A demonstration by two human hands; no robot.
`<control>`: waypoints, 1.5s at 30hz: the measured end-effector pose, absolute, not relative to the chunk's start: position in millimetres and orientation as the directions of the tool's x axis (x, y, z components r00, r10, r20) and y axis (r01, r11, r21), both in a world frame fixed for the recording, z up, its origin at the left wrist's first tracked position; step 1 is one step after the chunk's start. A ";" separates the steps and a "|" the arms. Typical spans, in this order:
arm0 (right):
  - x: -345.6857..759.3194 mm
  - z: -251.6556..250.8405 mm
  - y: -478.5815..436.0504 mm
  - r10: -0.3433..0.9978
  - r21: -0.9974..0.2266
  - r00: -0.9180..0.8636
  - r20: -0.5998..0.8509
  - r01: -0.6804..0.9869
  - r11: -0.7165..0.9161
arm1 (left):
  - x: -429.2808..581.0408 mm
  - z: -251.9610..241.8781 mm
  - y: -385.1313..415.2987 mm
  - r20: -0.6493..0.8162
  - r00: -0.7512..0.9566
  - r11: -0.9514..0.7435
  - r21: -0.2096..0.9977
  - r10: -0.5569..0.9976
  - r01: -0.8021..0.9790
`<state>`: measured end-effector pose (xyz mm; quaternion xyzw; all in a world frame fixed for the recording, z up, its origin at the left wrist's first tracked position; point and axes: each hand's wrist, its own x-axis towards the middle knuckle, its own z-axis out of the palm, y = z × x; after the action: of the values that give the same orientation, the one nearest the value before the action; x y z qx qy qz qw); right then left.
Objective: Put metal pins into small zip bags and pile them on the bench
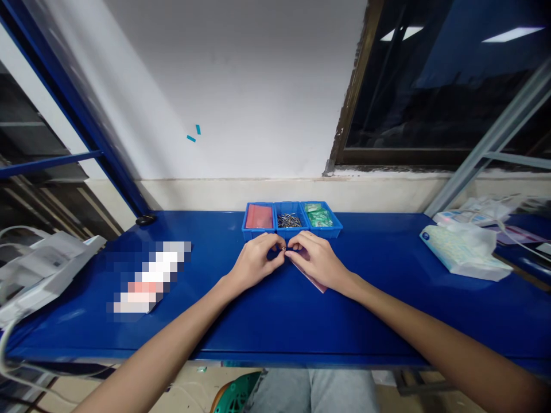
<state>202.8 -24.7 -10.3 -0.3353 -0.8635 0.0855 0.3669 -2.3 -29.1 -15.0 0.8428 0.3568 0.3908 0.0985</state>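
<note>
My left hand (258, 258) and my right hand (316, 257) meet over the middle of the table, thumbs and index fingers pinched together. Between the fingertips is a small dark metal piece (283, 249), too small to tell its exact kind. A pink sheet (319, 285) lies partly hidden beneath my right hand. Just beyond the hands stand three joined blue bins. The left bin (253, 234) holds reddish-pink sheets (259, 217), the middle bin (286, 233) many small metal pieces (289, 221), and the right bin (328, 233) green packets (318, 215).
On the blue table (379, 310), a tissue pack (465, 252) lies at the right, near white cables and a power strip (471, 215). White devices with cords (51, 275) are on the left. A pixelated object (150, 281) lies left of my hands. Behind is a wall (258, 86).
</note>
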 end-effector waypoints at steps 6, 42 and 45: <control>202.1 -14.2 -21.9 0.639 -0.372 -0.501 0.584 0.534 0.759 | 0.4 -12.9 -31.1 0.584 0.415 -0.712 0.505 0.698 0.488; 235.0 10.3 -14.8 0.865 -0.113 -0.480 0.146 0.861 0.497 | -5.2 -15.9 -28.3 0.468 0.551 -0.717 0.355 0.692 0.600; 233.2 12.8 -16.9 0.895 -0.075 -0.445 0.026 0.892 0.445 | -5.1 -16.0 -29.3 0.410 0.609 -0.733 0.349 0.679 0.583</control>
<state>233.2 -16.9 12.8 -0.5261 -0.8495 0.0249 0.0309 -5.1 -29.3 -16.0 0.8924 0.3537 0.2653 0.0903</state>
